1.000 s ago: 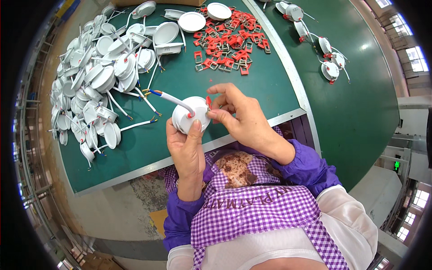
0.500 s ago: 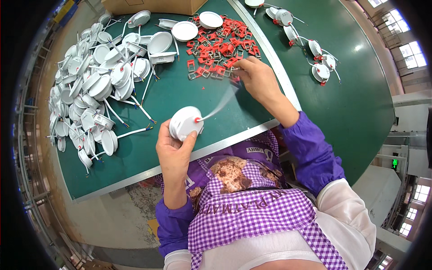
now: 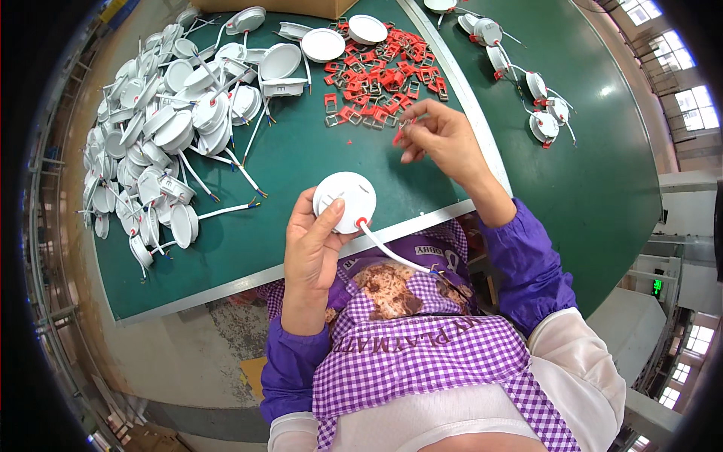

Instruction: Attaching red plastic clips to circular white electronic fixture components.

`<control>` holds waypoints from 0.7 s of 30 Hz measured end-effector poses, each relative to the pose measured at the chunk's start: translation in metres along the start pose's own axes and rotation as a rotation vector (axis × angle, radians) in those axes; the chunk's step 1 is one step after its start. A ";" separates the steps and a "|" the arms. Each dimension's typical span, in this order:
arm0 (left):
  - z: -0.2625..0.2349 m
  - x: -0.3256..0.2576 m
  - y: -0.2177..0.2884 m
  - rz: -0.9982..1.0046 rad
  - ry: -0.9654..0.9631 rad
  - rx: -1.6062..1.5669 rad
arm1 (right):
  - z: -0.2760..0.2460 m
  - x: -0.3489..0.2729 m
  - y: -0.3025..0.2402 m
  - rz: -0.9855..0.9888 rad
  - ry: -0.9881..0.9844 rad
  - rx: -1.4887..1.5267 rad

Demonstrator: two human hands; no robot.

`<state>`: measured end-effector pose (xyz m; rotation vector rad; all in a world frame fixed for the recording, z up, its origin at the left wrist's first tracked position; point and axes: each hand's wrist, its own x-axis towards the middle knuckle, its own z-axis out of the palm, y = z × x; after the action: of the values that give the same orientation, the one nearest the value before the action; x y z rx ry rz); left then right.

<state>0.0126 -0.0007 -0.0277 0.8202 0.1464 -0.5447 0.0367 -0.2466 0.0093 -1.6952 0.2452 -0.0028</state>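
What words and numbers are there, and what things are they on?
I won't copy words out, but writing shows here:
Purple-and-white checked cloth apron: large dark letters, plus a small pale label.
Round white plastic disc, seen edge-on: dark marks, too small to read.
Small green glowing sign at right: too small and blurred.

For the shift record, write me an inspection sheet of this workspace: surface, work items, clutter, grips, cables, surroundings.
Surface: green tabletop with pale edging.
Work items: round white unit in hand; pile of white units at left; loose red clips toward the far side.
Clutter: small red scrap on the tabletop.
Grips: left grip, a bare hand, holds the round white unit; right grip, also bare, pinches a partly hidden red clip.
Cables: held unit's white cable extends toward the checked apron; pile's cables end in coloured wires.
Surroundings: cardboard box at the far edge; second green table at right, bearing more white units.
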 end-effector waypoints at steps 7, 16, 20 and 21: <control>0.006 -0.001 0.000 -0.012 0.029 0.030 | 0.021 -0.024 -0.004 0.072 -0.238 0.366; 0.008 -0.006 0.001 0.101 0.075 0.163 | 0.041 -0.040 -0.007 -0.106 -0.092 0.057; 0.007 -0.007 -0.002 0.231 0.090 0.190 | 0.048 -0.050 -0.013 -0.224 -0.087 -0.218; 0.007 -0.007 -0.002 0.231 0.093 0.189 | 0.052 -0.053 -0.013 -0.311 -0.067 -0.344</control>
<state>0.0049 -0.0042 -0.0218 1.0329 0.0844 -0.3053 -0.0056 -0.1852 0.0225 -2.0573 -0.0759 -0.1416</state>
